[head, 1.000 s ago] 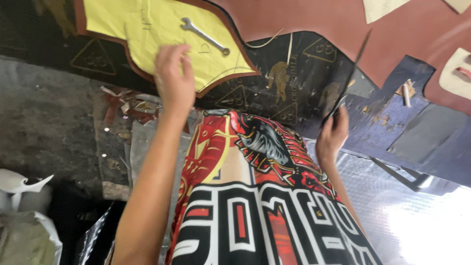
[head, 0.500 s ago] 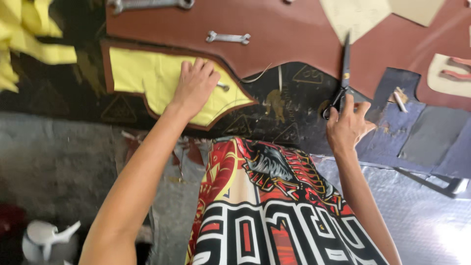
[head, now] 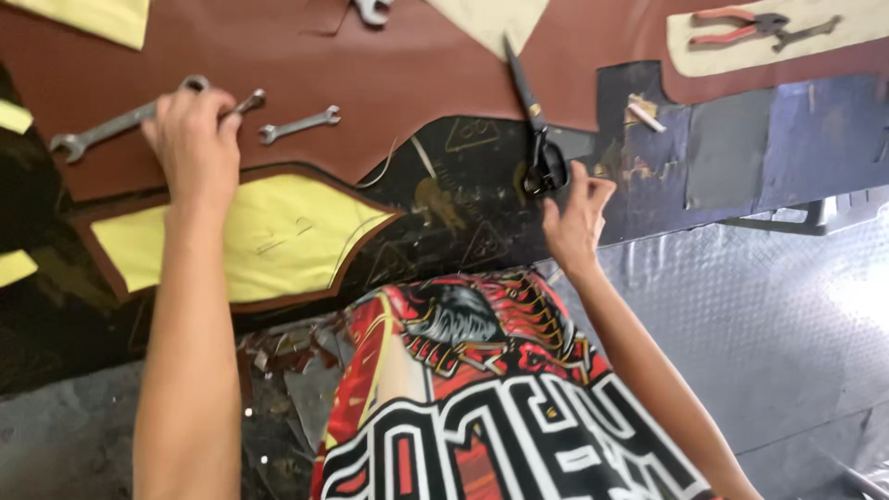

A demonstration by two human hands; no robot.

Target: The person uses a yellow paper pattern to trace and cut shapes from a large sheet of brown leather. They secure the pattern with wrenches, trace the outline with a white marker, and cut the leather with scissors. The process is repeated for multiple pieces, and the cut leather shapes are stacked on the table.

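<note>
My left hand (head: 194, 139) lies on the brown leather sheet (head: 417, 74), its fingers curled over a long steel wrench (head: 97, 134). The end of a second wrench (head: 248, 98) pokes out from under those fingers. Black scissors (head: 532, 120) lie flat, the blades on the leather and the handles on the dark mat (head: 463, 204), blades pointing away from me. My right hand (head: 574, 218) is just below and to the right of the scissor handles. Its fingers are spread and hold nothing, with the fingertips beside the handles.
A small wrench (head: 298, 123) lies right of my left hand. A yellow panel edged in brown (head: 250, 241) sits below it. Red-handled pliers (head: 736, 23) rest on a cream piece at top right. My red, black and white garment (head: 463, 398) fills the foreground. Metal tread flooring (head: 787, 324) is at right.
My left hand moved from the yellow panel up onto the wrenches. My right hand, which gripped the scissors, has let go; they now lie flat.
</note>
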